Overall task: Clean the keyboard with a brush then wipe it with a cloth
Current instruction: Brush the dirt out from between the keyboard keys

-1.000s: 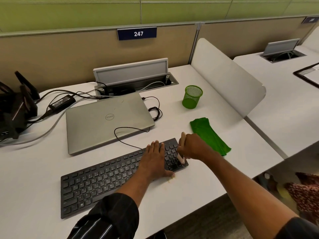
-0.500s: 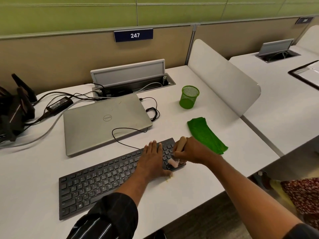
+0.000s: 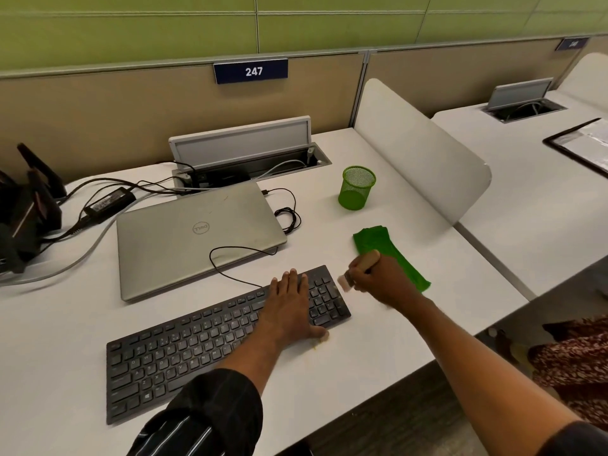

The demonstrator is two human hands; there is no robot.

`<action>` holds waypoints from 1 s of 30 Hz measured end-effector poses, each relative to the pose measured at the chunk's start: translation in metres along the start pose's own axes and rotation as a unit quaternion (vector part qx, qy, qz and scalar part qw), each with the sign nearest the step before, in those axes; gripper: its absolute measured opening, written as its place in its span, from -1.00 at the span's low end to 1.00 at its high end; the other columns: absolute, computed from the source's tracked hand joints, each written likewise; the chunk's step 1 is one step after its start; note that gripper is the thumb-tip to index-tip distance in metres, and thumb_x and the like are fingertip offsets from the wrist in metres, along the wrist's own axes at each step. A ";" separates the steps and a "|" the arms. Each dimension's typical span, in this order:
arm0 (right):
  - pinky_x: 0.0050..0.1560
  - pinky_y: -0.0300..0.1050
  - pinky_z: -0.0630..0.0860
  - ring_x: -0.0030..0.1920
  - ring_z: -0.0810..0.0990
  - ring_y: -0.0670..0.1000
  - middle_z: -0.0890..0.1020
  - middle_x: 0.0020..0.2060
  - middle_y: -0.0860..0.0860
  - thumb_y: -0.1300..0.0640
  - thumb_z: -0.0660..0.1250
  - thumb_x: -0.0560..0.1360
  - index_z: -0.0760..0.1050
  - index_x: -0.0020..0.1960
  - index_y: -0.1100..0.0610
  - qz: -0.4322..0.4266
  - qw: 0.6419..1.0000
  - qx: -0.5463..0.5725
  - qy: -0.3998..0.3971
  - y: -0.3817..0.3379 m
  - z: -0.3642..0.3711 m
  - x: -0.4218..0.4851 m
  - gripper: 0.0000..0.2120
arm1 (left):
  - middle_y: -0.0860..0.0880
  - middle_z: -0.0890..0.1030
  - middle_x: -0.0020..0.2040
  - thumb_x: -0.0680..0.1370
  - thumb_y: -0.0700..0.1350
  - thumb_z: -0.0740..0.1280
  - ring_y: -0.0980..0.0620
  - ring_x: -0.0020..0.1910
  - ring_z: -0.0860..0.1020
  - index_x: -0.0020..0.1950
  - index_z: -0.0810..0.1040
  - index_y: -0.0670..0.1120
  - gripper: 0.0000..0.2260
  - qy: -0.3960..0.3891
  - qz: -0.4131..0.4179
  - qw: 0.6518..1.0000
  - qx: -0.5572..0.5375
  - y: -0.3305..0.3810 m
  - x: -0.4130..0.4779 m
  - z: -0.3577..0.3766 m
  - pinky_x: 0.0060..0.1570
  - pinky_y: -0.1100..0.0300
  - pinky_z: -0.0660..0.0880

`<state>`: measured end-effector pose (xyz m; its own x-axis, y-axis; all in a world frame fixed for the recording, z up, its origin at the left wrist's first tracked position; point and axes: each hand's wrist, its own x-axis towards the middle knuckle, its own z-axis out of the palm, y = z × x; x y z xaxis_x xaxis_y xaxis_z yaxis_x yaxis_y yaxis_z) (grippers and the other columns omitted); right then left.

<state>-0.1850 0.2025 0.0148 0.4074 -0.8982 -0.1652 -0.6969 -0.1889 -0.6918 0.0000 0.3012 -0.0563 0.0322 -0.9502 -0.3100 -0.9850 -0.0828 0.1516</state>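
Since the earlier frame the right hand has swung the brush off the right end of the keyboard, over the green cloth lying just beside it. A laptop sits behind the keyboard; bare desk runs rightward to the edge. The right hand grips the brush handle; the left hand presses flat on the keys, fingers straight.
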 end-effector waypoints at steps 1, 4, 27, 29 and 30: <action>-0.19 -0.10 0.62 -0.32 0.66 -0.12 0.69 -0.31 0.01 0.20 0.32 0.52 0.64 -0.07 0.16 0.003 1.000 0.013 0.016 -0.003 0.002 0.004 -0.88 | -0.24 -0.16 0.65 0.43 0.48 0.30 -0.21 0.63 -0.17 0.65 -0.19 -0.18 0.14 0.002 0.000 1.000 -0.004 0.002 0.002 0.000 0.58 -0.18 -0.19; -0.13 -0.12 0.58 -0.22 0.68 -0.03 0.71 -0.24 0.06 0.17 0.28 0.57 0.64 0.01 0.15 -0.007 0.999 0.025 0.035 -0.010 0.012 0.016 -0.84 | -0.23 -0.14 0.65 0.45 0.46 0.30 -0.21 0.63 -0.15 0.65 -0.19 -0.18 0.11 0.004 -0.001 1.000 -0.007 0.008 0.006 -0.001 0.56 -0.19 -0.21; -0.21 0.06 0.67 -0.34 0.69 0.05 0.68 -0.38 0.09 0.24 0.34 0.43 0.62 -0.20 0.23 0.012 0.995 -0.061 -0.081 -0.006 0.014 0.016 -0.90 | -0.24 -0.11 0.65 0.46 0.43 0.33 -0.21 0.64 -0.13 0.65 -0.19 -0.19 0.10 0.000 0.003 1.000 -0.008 0.008 0.006 -0.003 0.58 -0.21 -0.17; -0.25 0.02 0.68 -0.38 0.69 0.10 0.67 -0.42 0.13 0.26 0.33 0.40 0.60 -0.26 0.28 0.018 0.987 -0.103 -0.125 -0.005 0.012 0.012 -0.88 | -0.24 -0.12 0.65 0.46 0.43 0.33 -0.21 0.64 -0.13 0.64 -0.19 -0.19 0.10 -0.001 0.004 1.000 -0.007 0.008 0.006 -0.003 0.58 -0.21 -0.16; -0.27 0.01 0.68 -0.40 0.69 0.10 0.67 -0.43 0.13 0.26 0.34 0.40 0.59 -0.29 0.28 0.020 0.983 -0.121 -0.140 -0.004 0.011 0.010 -0.87 | -0.24 -0.12 0.65 0.47 0.42 0.33 -0.21 0.64 -0.13 0.64 -0.19 -0.19 0.10 -0.002 0.004 1.000 -0.006 0.008 0.005 -0.003 0.58 -0.21 -0.16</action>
<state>-0.1720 0.1983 0.0084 0.5001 -0.7686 -0.3990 -0.8213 -0.2750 -0.4998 -0.0075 0.2943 -0.0535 0.0246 -0.9496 -0.3125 -0.9831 -0.0798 0.1650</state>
